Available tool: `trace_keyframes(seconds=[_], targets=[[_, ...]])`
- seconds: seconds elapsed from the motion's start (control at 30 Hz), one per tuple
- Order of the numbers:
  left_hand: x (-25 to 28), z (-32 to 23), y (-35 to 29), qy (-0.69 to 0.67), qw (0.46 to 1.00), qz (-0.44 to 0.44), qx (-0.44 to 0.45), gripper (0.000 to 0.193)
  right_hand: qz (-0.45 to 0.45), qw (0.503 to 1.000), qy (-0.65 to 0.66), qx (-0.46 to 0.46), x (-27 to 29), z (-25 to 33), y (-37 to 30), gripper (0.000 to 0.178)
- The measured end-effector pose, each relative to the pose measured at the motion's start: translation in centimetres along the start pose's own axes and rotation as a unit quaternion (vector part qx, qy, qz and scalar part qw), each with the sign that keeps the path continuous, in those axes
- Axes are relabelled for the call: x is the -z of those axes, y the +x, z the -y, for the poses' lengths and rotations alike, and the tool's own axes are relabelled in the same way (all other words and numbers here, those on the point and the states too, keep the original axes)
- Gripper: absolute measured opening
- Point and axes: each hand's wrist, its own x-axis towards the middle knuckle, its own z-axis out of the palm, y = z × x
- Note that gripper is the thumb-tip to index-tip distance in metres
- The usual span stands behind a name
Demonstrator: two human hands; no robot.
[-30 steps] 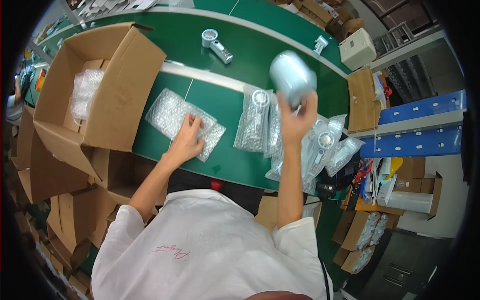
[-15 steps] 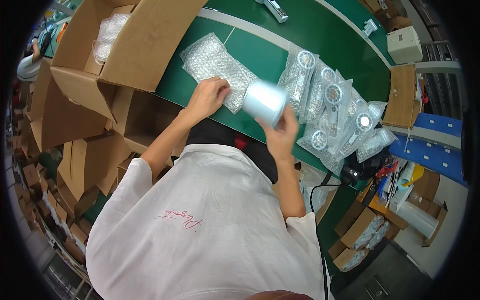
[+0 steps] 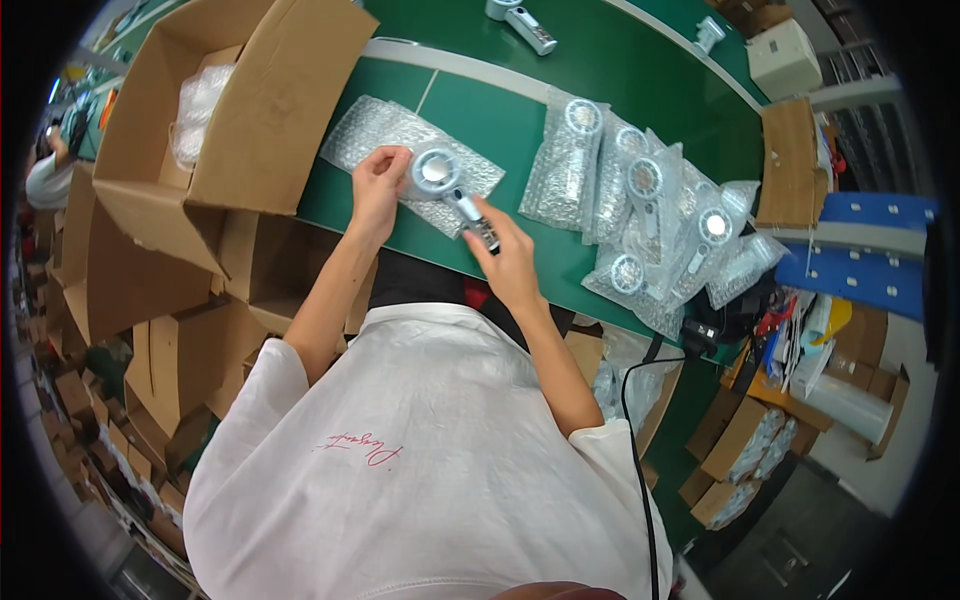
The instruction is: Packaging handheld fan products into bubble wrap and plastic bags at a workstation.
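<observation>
Between the left hand (image 3: 378, 185) and the right hand (image 3: 508, 252) is a handheld device (image 3: 437, 172), its handle in the right one and its head end at the left one's fingertips. Beneath and just beyond the hands, bubble pouches (image 3: 400, 130) lie on the bench (image 3: 482, 112). Right of the hands, wrapped devices (image 3: 645, 205) overlap in a pile. Left of them stands a carton (image 3: 285, 110) with bubble wrap (image 3: 197, 115) inside. Far ahead lies a loose device (image 3: 530, 30); farther right, a case (image 3: 783, 60).

I see a pale-blue gadget (image 3: 446, 182), its round ring head up-left, dark-ended handle slanting down-right, over clear bubble wrap (image 3: 375, 130) spread flat on the counter (image 3: 480, 110).
</observation>
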Motion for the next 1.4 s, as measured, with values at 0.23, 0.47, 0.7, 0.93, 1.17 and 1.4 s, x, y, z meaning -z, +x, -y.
trace_keyframes(seconds=[0.23, 0.47, 0.7, 0.93, 1.17, 1.4], targets=[[-5.3, -2.1, -4.2, 0.377, 0.837, 0.112, -0.380, 0.004, 0.094, 0.981, -0.056, -0.157, 5.6, 6.7, 4.4, 0.044], [-9.1, -3.6, -7.5, 0.342, 0.826, 0.159, -0.419, 0.007, -0.117, 0.810, 0.463, -0.340, 8.4, 3.9, 3.9, 0.042], [-16.2, -7.4, -6.9, 0.280, 0.815, 0.302, -0.408, 0.003, -0.120, 0.770, 0.566, -0.271, 11.1, 8.4, 4.7, 0.044], [-19.6, -10.2, -5.7, 0.077, 0.918, 0.314, -0.228, 0.005, 0.000, 0.777, 0.627, -0.049, 17.1, 7.5, 3.2, 0.073], [-18.8, -10.2, -6.3, 0.229, 0.857, 0.375, -0.268, 0.005, -0.005, 0.807, 0.525, -0.272, 13.2, 9.0, 1.8, 0.079], [-16.1, -7.5, -9.2, 0.246, 0.806, 0.401, -0.360, 0.010, -0.131, 0.818, 0.503, -0.248, 11.7, 6.7, 4.6, 0.044]])
